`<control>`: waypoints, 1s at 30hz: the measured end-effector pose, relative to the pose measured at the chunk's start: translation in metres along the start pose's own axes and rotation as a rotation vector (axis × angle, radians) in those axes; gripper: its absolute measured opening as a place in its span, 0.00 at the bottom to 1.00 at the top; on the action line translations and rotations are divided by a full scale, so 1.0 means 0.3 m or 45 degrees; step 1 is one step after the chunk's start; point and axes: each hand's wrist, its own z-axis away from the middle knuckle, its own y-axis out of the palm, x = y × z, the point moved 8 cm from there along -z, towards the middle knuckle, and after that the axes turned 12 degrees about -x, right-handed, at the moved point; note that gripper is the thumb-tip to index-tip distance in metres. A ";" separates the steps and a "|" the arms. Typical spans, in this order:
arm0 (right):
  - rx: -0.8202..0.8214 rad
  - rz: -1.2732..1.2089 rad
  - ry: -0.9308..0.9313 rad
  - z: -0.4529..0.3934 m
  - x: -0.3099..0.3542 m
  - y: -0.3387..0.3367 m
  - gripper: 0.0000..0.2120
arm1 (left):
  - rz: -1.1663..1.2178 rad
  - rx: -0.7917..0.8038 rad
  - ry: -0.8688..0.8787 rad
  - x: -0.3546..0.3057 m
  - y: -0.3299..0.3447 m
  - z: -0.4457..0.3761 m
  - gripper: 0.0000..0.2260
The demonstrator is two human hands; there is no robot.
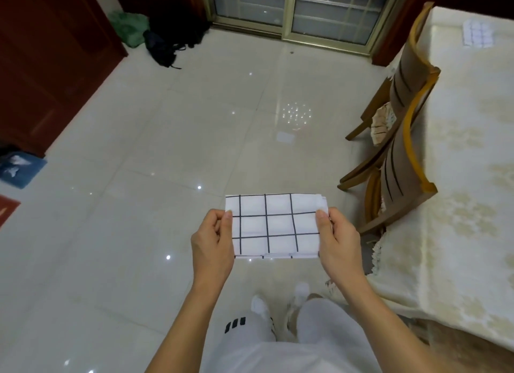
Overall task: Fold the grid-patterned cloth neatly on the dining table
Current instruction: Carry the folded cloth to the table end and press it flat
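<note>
Single head-worn wide-angle view, looking steeply down and forward; hands close, floor beyond.

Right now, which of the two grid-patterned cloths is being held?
The folded grid-patterned cloth over the floor, pinched at its ends by the left hand and right hand. The other grid cloth lies far off on the dining table.

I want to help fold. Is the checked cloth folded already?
Folded: the checked cloth is a small rectangle, layered edges showing at its bottom.

Matt white cloth with black grid lines; glossy tiled floor; wooden chairs; lace-edged patterned fabric covers the bench.
</note>
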 end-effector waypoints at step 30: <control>-0.207 -0.085 0.168 -1.265 -0.118 -0.078 0.17 | 0.008 0.193 0.072 -0.506 1.045 -0.757 0.14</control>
